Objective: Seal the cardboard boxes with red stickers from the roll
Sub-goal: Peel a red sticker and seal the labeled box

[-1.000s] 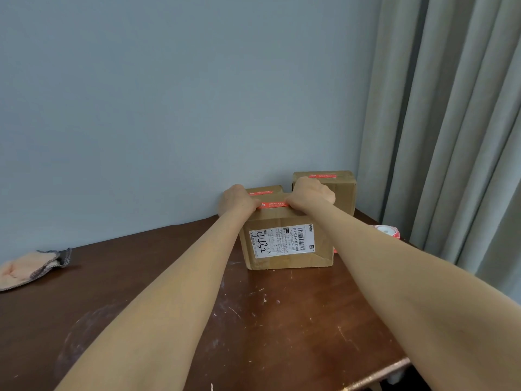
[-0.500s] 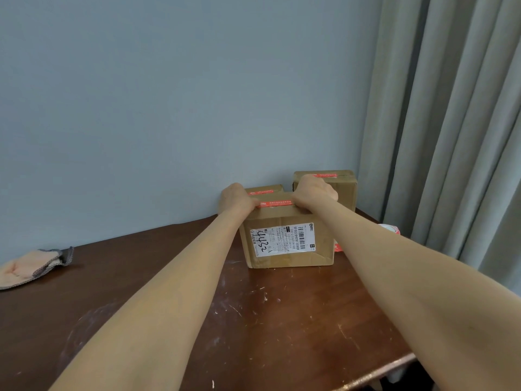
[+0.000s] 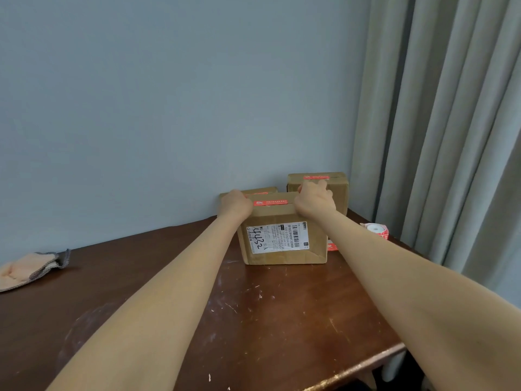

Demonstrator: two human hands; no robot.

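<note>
Far to my left a cloth (image 3: 28,270) lies on the table (image 3: 282,320), well apart from the work and no worry. My left hand (image 3: 236,204) is curled over the top left corner of the front box (image 3: 282,241), gripping it. The box stands on its edge with the printed label toward me. The red sticker (image 3: 270,203) runs along its top seam between my two hands. I can't see either end of it under my knuckles, so an end may be creased or not stuck down. If I pull up on the flaps, I think the seal could peel.

My right hand (image 3: 315,200) is clenched on the top right corner. Pushing too hard could shove this box into the low box (image 3: 263,190) just behind it or the taller box (image 3: 335,190) at the back right. Both of those already have red seals.

The sticker roll (image 3: 376,230) sits beyond my right forearm, near the curtain (image 3: 437,136). A careless swing of that arm could knock it off.
</note>
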